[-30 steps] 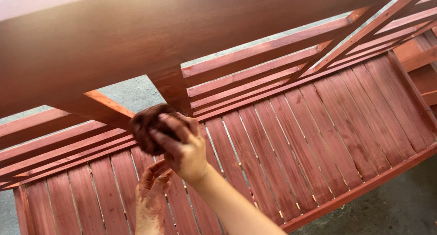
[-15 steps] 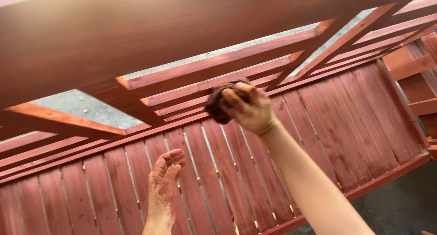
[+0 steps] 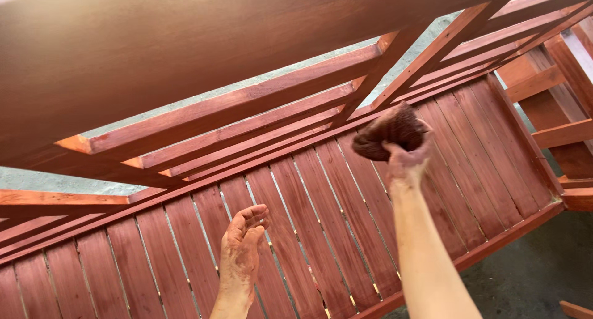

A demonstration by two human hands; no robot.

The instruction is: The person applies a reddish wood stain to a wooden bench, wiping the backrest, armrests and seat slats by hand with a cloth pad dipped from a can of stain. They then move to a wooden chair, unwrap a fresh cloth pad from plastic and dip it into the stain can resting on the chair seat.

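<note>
The left hand (image 3: 243, 245) hangs open, fingers loosely curled, stained red, empty above the slats (image 3: 309, 220). Farther out, the right hand (image 3: 407, 158) grips a dark wadded rag (image 3: 390, 130) held at the slats' far edge, near a diagonal brace (image 3: 426, 56). A blurred beam (image 3: 185, 47) fills the top of the view.

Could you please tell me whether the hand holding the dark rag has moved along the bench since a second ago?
Yes. The right hand with the rag has moved right along the slatted bench, past the diagonal brace towards the armrest end.
</note>
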